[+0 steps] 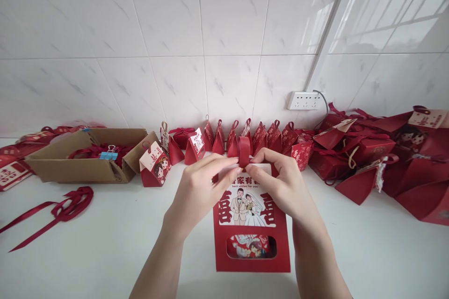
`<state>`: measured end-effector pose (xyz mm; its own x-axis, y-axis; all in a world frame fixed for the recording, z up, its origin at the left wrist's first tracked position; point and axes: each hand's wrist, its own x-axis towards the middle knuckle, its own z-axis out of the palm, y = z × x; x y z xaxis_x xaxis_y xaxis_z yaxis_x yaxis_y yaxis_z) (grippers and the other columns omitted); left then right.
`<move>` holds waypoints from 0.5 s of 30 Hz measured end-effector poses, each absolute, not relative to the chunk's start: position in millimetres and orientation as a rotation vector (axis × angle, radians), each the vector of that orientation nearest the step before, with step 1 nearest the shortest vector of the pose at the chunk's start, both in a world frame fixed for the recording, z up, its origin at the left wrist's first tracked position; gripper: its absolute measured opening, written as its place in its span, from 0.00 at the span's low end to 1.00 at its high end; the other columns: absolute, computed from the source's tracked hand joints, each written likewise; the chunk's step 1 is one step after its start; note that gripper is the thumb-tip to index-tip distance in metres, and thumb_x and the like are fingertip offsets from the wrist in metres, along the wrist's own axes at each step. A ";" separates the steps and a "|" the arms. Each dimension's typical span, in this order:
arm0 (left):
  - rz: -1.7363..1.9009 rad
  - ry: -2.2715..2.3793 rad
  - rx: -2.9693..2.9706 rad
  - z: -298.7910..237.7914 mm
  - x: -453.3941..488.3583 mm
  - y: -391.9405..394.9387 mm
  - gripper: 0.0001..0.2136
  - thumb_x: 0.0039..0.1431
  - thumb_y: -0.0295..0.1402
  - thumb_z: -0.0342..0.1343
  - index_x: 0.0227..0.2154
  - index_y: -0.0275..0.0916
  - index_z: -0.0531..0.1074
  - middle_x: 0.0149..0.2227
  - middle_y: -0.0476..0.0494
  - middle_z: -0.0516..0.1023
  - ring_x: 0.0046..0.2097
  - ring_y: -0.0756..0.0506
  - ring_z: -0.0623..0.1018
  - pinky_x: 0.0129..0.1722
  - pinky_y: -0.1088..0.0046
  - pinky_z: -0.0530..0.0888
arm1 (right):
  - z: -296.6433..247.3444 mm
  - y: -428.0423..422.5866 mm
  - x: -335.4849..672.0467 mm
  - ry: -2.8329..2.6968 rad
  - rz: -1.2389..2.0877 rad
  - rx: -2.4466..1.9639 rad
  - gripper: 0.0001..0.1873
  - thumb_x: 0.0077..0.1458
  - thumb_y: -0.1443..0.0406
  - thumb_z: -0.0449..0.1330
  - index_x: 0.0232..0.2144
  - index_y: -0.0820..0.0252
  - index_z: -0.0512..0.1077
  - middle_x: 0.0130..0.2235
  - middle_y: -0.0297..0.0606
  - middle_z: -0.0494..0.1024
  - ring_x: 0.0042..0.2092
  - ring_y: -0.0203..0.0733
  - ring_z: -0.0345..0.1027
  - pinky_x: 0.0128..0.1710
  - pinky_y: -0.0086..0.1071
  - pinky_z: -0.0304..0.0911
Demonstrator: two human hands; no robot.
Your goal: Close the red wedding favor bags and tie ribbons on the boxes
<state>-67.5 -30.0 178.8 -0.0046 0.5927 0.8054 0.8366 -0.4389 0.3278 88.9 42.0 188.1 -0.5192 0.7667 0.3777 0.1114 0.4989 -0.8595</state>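
Upright in front of me is a red gift box with a bride-and-groom label and an oval window near its base; something patterned shows through the window. A red ribbon loop rises from its top edge. My left hand pinches the top edge on the left, thumb and fingertips at the foot of the loop. From the other side, my right hand closes on the same edge, its fingertips almost meeting the left ones. The fingers partly cover the label's upper corners.
Small red favour boxes stand in a row along the tiled wall. At left, an open cardboard box holds dark red ribbon and a blue binder clip; loose ribbon lies before it. Red boxes pile up right, below a power strip.
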 end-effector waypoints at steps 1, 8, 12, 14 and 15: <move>-1.446 -1.524 -2.019 178.9 -67.0 -29.9 0.06 0.59 0.31 0.56 0.37 0.38 0.76 0.34 0.45 0.80 0.34 0.50 0.78 0.32 0.75 0.76 | 188.3 41.8 88.9 -1.945 1.038 -0.720 0.09 0.52 0.63 0.56 0.22 0.58 0.62 0.17 0.25 0.57 0.20 0.29 0.46 0.18 0.25 0.44; -1.673 -1.671 -1.965 177.6 -63.8 -29.3 0.05 0.57 0.32 0.58 0.35 0.40 0.77 0.33 0.47 0.80 0.34 0.50 0.78 0.33 0.76 0.76 | 188.2 40.3 86.7 -1.932 1.041 -0.694 0.08 0.51 0.64 0.56 0.22 0.58 0.62 0.16 0.24 0.55 0.18 0.29 0.45 0.17 0.25 0.42; -1.788 -1.848 -1.886 181.2 -62.5 -28.5 0.03 0.54 0.31 0.60 0.31 0.42 0.77 0.30 0.51 0.80 0.32 0.52 0.78 0.31 0.80 0.75 | 187.2 36.6 85.6 -1.921 1.020 -0.675 0.08 0.52 0.64 0.56 0.23 0.58 0.61 0.17 0.25 0.56 0.19 0.29 0.45 0.17 0.24 0.43; -1.822 -1.915 -1.882 183.8 -62.3 -28.3 0.02 0.53 0.32 0.60 0.30 0.41 0.76 0.29 0.52 0.79 0.30 0.52 0.77 0.28 0.81 0.74 | 186.5 34.7 85.2 -1.913 1.028 -0.655 0.09 0.52 0.64 0.56 0.24 0.58 0.61 0.18 0.25 0.57 0.20 0.29 0.45 0.17 0.24 0.43; -1.839 -1.934 -1.889 184.9 -62.3 -28.4 0.02 0.53 0.32 0.59 0.29 0.41 0.76 0.29 0.52 0.79 0.28 0.53 0.76 0.26 0.81 0.73 | 186.3 34.2 85.1 -1.910 1.041 -0.643 0.08 0.53 0.64 0.56 0.24 0.58 0.61 0.19 0.25 0.57 0.20 0.29 0.45 0.17 0.25 0.43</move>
<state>-62.3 -28.4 184.9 -0.3271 0.7524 0.5717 0.6088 -0.2949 0.7364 85.1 34.2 186.3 -0.5108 0.7435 0.4315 0.0401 0.5220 -0.8520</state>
